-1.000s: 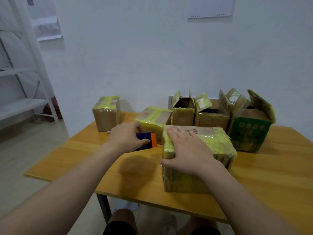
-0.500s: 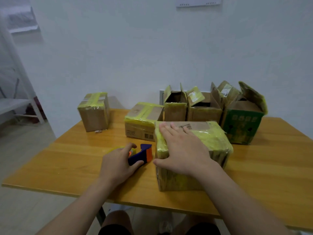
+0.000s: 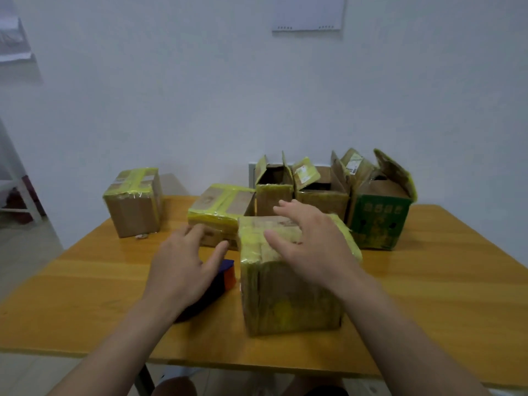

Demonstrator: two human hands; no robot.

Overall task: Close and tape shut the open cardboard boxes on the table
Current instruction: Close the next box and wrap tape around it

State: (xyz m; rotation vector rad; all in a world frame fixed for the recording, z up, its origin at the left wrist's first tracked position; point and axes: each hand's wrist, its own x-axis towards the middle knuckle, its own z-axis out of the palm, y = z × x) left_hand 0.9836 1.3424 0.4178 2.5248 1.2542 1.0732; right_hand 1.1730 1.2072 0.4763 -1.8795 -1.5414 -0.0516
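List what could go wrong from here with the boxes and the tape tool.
1. The left hand hovers open over the tape dispenser, which lies beside the taped box; a hasty grab could knock it away.
2. The three open boxes stand packed together behind that taped box; reaching over it with the right hand may snag their raised flaps or drag a neighbour.

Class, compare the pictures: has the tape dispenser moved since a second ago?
Yes. The dispenser went down: from level with the top edge of the near box to the table, beside that box's left face.
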